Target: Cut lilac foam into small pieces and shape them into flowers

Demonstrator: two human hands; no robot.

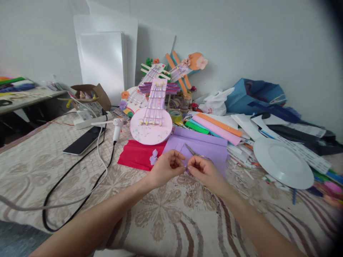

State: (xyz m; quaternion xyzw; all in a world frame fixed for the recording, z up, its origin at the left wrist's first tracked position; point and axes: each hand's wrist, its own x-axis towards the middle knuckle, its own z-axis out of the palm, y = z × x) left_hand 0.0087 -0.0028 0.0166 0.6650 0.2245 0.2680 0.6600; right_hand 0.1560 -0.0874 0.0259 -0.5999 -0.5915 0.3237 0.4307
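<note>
My left hand (168,166) and my right hand (205,174) meet over the front edge of the purple crepe paper (218,151). Both pinch a small piece of purple paper (187,170), mostly hidden by my fingertips. Just beyond them, scissors (190,149) lie on the purple sheet, their handles partly behind my right hand. Left of my left hand, a small lilac paper cutout (153,157) rests on red crepe paper (135,154). Behind these leans a pink handmade toy guitar (150,132) with purple strings.
A white glue gun (117,131) stands at left beside a phone (84,141), with cables (100,157) looping across the patterned tablecloth. At right are rolled coloured papers (218,129), paper scraps and a white plate (282,162). More toy guitars (184,69) lean against the wall.
</note>
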